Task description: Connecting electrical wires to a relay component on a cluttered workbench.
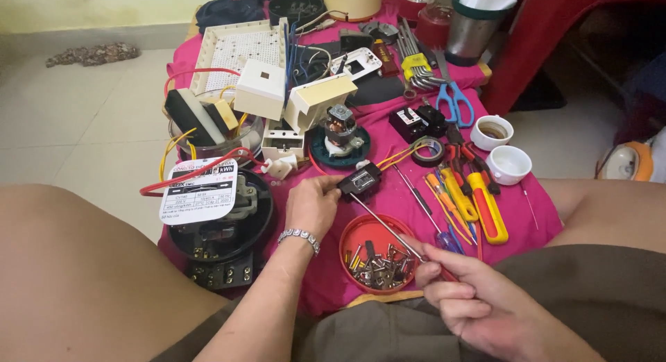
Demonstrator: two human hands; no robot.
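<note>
Right hand (479, 296): fingers pinching screwdriver (388, 226), tip at small black module (359, 181). Red dish (378, 254) of loose screws beneath. Left hand (312, 206): fingers gripping module on pink tabletop (326, 279). Screw apparently mid-work; module casing not opened. Beyond: black meter base (222, 226), small motor (340, 129), blue scissors (454, 102).

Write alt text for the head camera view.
A person's left hand holds a small black electrical part while the right hand works a long screwdriver into it, above a red dish of screws on a pink cloth crowded with tools.
</note>
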